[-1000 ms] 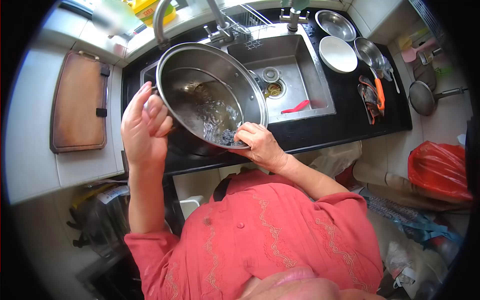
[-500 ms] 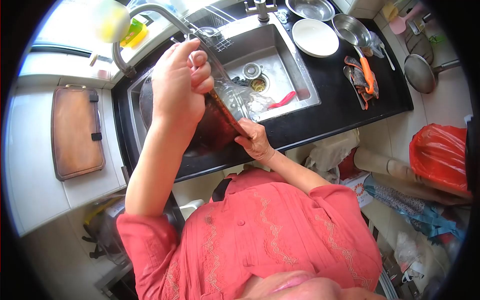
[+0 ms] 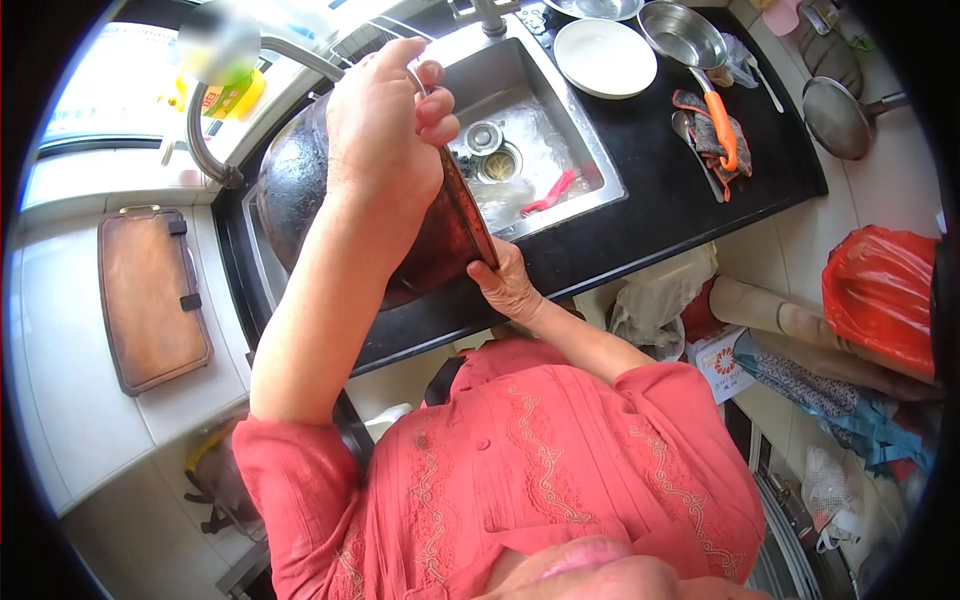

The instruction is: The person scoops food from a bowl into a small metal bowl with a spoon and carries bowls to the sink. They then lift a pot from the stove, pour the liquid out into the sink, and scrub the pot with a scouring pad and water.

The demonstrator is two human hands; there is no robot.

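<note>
A large dark wok (image 3: 290,180), browned on the outside, is tipped steeply over the double sink (image 3: 612,190), its rim facing the right basin. My left hand (image 3: 385,125) is closed on the far part of the rim, its fingers curled over. At the near side, my right hand (image 3: 512,285) grips the rim with the thumb on the outside. The wok hides most of the left basin. In the right basin lie a pink-red handled item (image 3: 550,190), a drain with yellowish scraps (image 3: 498,165) and a round metal strainer (image 3: 483,137).
A curved faucet (image 3: 195,140) rises behind the wok. White plates (image 3: 605,58), a steel saucepan (image 3: 680,35) and an orange-handled tool (image 3: 720,130) on a dark cloth occupy the right counter. A cutting board (image 3: 155,300) leans at left.
The wok has tipped further, showing more of its dark underside. Water pouring off its rim into the right basin earlier has largely stopped. Both hands keep their hold; the view has shifted slightly.
</note>
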